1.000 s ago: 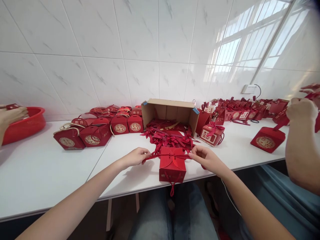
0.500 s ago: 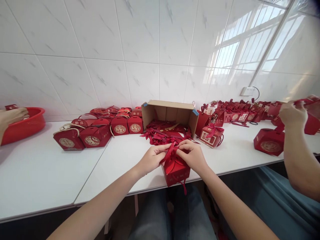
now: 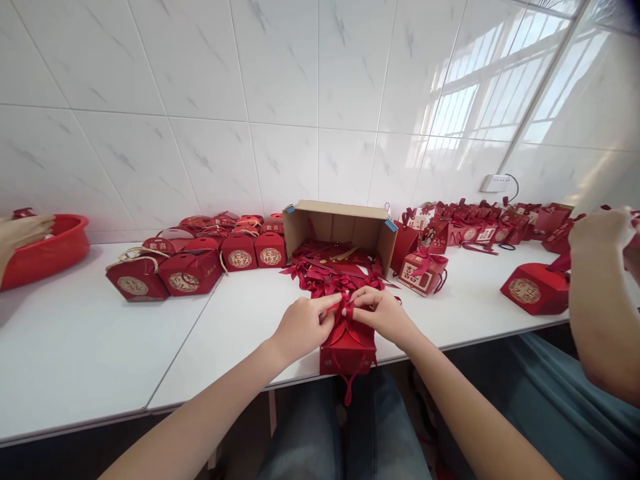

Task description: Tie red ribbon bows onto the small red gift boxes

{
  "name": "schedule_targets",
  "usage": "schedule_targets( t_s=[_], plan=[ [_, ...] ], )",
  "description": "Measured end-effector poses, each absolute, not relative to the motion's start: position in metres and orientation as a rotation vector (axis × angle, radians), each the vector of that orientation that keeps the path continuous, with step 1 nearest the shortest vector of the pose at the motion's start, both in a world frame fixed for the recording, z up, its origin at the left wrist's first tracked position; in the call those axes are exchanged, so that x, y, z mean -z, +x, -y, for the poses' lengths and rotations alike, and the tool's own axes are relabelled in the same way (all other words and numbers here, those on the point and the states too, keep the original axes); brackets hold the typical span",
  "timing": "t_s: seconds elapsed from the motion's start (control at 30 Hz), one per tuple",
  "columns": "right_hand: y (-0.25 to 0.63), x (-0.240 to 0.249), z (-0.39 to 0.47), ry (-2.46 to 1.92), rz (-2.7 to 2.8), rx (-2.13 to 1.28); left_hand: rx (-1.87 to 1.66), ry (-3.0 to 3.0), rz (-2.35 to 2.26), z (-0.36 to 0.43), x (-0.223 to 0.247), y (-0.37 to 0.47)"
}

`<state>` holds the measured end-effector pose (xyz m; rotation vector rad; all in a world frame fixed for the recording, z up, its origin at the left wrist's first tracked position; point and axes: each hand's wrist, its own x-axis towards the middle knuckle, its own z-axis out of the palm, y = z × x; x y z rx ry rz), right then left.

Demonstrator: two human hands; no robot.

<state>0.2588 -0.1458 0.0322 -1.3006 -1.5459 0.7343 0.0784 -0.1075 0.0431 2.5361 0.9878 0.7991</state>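
Observation:
A red gift box (image 3: pixel 349 353) stands at the table's front edge, a loop of its cord hanging below the edge. On top of it is a red ribbon (image 3: pixel 345 305), gathered between my hands. My left hand (image 3: pixel 306 327) pinches the ribbon from the left, index finger stretched along it. From the other side, my right hand (image 3: pixel 381 313) grips the ribbon between thumb and fingers. Just behind lies a heap of loose red ribbons (image 3: pixel 334 267), spilling from an open cardboard box (image 3: pixel 345 212) lying on its side.
Red boxes with string handles (image 3: pixel 187 273) stand to the left. A person's hand reaches into a red basin (image 3: pixel 55 250) at far left. Right are a small red box (image 3: pixel 424 272), rows of red boxes (image 3: pixel 470 232), another person's arm (image 3: pixel 600 300) and a larger red box (image 3: pixel 535 288).
The gift box under my hands has turned slightly and shifted left. My fingers have changed their hold on the ribbon. At right, the other person's arm and box have moved.

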Motion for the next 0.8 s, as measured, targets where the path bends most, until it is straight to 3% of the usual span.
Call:
schedule_targets(
  t_s=[0.3, 0.47, 0.8],
  plan=[
    [0.251, -0.035, 0.146, -1.367, 1.681, -0.593, -0.751, 2.464, -0.541, 0.09, -0.036, 0.075],
    [0.253, -0.034, 0.148, -1.344, 1.72, -0.559, -0.645, 2.516, -0.508, 0.087, -0.05, 0.074],
    [0.252, -0.033, 0.152, -1.308, 1.683, -0.54, -0.846, 2.653, -0.671, 0.091, -0.045, 0.074]
  ],
)
